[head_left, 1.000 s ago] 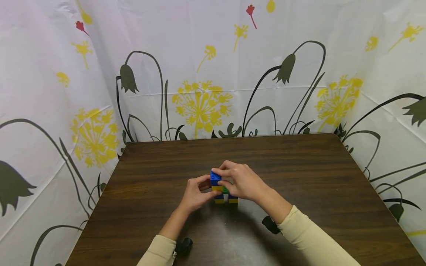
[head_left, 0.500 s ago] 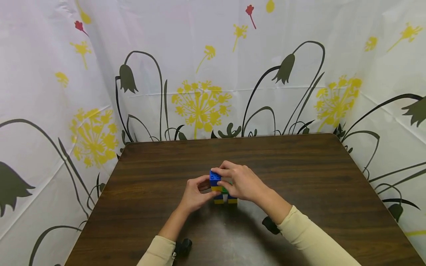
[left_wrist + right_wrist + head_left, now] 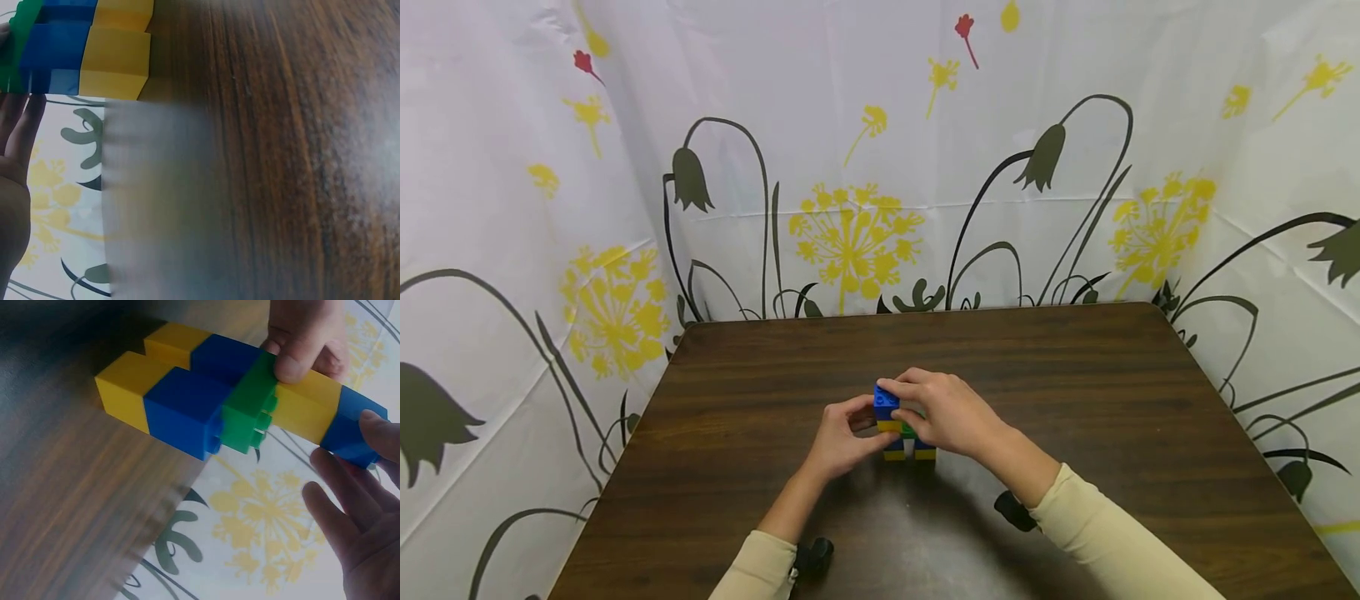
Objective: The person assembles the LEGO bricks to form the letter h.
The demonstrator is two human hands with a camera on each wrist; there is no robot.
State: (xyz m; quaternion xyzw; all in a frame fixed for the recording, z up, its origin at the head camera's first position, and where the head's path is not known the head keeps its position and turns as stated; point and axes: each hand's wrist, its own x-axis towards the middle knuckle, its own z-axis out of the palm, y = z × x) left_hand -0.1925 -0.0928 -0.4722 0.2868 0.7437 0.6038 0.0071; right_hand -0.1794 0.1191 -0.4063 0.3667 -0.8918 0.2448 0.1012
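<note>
A small structure of toy building bricks stands on the table in front of me. Two legs, each a yellow brick [image 3: 128, 387] under a blue brick [image 3: 184, 409], carry a green brick [image 3: 247, 406] across them. On the green brick's left part sits another yellow brick [image 3: 306, 403], topped by a blue brick [image 3: 885, 404]. My left hand [image 3: 841, 440] grips the structure from the left, its thumb where the green and upper yellow bricks meet. My right hand [image 3: 953, 414] pinches the top blue brick between thumb and fingers. Some left fingers are hidden behind the bricks.
The dark wood-grain table [image 3: 745, 375] reaches back to a white flower-print curtain [image 3: 880, 158], which also hangs at both sides. A black wrist camera [image 3: 814, 557] is on the left wrist and another black camera [image 3: 1013, 510] on the right.
</note>
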